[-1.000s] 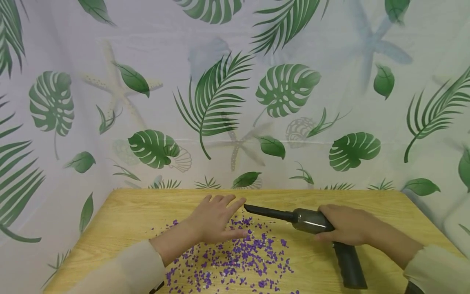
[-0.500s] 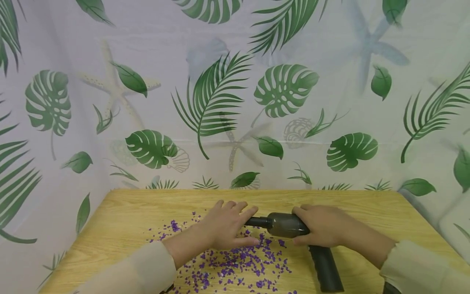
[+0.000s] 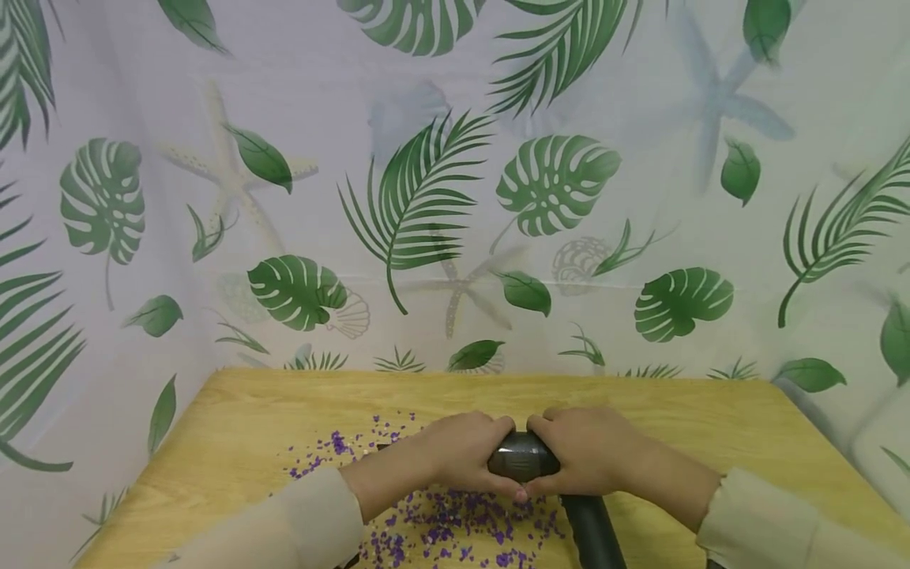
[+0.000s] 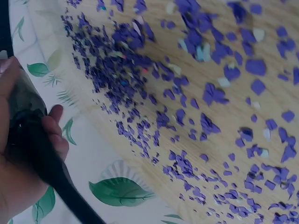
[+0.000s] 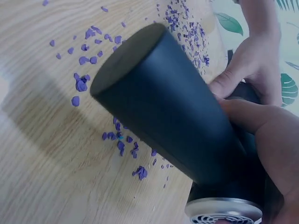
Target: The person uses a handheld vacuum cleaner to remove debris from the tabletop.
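A dark handheld vacuum cleaner is held above the table by both hands, its black handle slanting down toward me. My left hand grips the smoky front part, and my right hand holds the body just behind it. The two thumbs nearly meet underneath. In the left wrist view, the slim black nozzle sticks out past the left hand; in the head view that hand and forearm mostly hide it. Small purple scraps, apparently torn paper with a few pale bits, lie scattered below the hands.
The wooden table carries the scraps across its left and middle part, with a small cluster left of my left forearm. A leaf-printed sheet hangs behind the table and along its sides.
My right hand has brought the vacuum cleaner leftward. My left hand, stretched out over the nozzle before, has moved right and now grips the vacuum's front part.
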